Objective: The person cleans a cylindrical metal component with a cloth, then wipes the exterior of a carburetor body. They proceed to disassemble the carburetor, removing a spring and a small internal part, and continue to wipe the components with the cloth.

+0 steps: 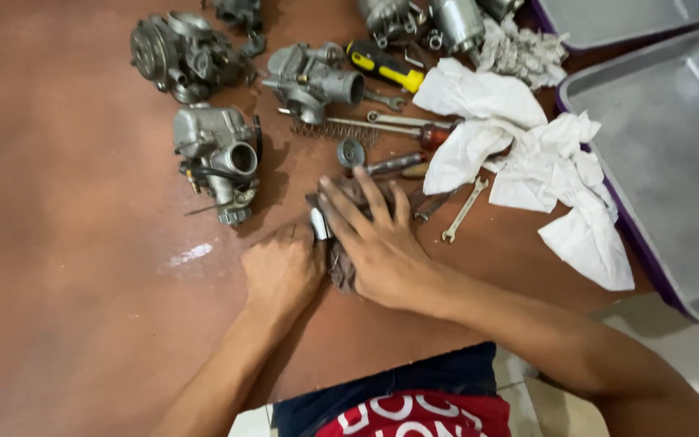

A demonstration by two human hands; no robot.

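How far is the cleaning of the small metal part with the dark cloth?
Done: three grey metal carburettors lie off any engine. In hand: the left hand holds a small shiny metal part while the right hand presses a dark cloth on it. Left: the carburettors look unassembled.

The scene is evenly and fairly brightly lit, with soft light that seems to fall from above and slightly from the left, since short, diffuse shadows lie to the right of the carburettor bodies (218,158) on the brown desk (74,267). A pale patch of glare (190,256) shines on the desk surface left of the hands. The white cloth (527,154) is close to overexposed and loses its folds in places. The metal trays (665,154) at the right show a dull grey sheen. Focus is soft throughout; the fingers (357,202) are slightly smeared. Straight edges bow a little towards the corners.
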